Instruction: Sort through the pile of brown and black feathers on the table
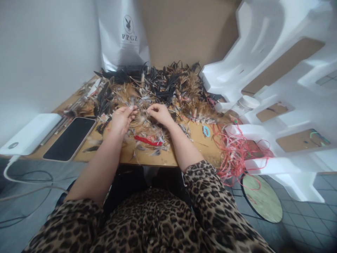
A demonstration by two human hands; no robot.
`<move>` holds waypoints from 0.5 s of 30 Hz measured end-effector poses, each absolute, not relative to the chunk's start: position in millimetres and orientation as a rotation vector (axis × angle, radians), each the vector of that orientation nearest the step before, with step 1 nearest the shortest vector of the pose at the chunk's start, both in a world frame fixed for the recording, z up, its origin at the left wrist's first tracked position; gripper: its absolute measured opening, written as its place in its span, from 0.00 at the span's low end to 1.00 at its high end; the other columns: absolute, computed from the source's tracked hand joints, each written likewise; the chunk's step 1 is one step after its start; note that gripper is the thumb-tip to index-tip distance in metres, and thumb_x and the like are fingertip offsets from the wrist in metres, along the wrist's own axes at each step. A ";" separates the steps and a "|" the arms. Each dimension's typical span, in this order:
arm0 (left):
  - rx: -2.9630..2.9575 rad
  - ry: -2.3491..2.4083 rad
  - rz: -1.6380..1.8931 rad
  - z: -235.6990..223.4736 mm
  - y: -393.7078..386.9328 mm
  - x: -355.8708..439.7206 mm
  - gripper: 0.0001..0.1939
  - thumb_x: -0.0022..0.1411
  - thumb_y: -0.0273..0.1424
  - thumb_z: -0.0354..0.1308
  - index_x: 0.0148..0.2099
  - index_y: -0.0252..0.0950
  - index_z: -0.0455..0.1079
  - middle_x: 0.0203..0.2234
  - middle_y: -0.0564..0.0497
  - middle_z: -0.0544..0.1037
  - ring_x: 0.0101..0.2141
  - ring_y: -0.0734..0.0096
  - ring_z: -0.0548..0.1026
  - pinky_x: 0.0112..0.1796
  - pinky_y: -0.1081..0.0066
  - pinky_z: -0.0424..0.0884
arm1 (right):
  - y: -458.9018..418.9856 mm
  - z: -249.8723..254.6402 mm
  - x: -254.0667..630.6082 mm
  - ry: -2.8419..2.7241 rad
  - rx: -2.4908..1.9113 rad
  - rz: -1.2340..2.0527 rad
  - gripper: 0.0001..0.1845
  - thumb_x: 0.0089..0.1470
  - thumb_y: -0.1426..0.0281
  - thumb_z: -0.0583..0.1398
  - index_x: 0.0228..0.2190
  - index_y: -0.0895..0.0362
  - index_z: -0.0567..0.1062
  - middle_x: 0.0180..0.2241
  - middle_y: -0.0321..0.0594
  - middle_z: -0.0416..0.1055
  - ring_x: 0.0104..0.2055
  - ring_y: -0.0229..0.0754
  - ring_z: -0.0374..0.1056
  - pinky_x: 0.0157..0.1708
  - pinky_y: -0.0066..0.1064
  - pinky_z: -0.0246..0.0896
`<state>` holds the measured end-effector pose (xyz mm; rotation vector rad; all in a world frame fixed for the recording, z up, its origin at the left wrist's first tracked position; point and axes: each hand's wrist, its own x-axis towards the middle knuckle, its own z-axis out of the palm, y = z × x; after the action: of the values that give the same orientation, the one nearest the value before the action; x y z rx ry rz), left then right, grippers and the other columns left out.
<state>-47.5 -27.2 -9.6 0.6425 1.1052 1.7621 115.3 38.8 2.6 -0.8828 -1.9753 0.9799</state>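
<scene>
My left hand [123, 118] is closed in a pinch over the middle of the table, at the near side of a feather pile. Just to its right, my right hand [159, 114] pinches with thumb and forefinger. What lies between the fingertips is too small to make out, though wispy feather bits show around them. Brown feathers [126, 93] and black feathers [168, 82] spread behind both hands. Below the hands, a red strip [148, 141] rests among loose fluffy feathers near the table's front edge.
On the left lie a phone [70, 138] and a white power bank [31, 133] with a cable. A tangle of pink-red strings [237, 151] hangs over the right edge, beside a blue ring [206, 131]. White foam packing [263, 70] and a lidded jar [246, 103] stand right; a bag [123, 49] stands behind.
</scene>
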 end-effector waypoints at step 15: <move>0.721 0.785 1.495 -9.1 -33.0 -49.8 0.02 0.51 0.24 0.62 0.29 0.30 0.72 0.43 0.42 0.78 0.31 0.77 0.76 0.30 0.80 0.71 | 31.7 14.1 128.9 -1.298 -0.320 2.093 0.14 0.43 0.68 0.62 0.28 0.56 0.61 0.23 0.31 0.64 0.22 0.31 0.57 0.21 0.23 0.54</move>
<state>-49.8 -33.0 -9.1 0.7207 0.7855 1.4945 128.9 31.7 14.1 -0.3205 -1.2983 2.0926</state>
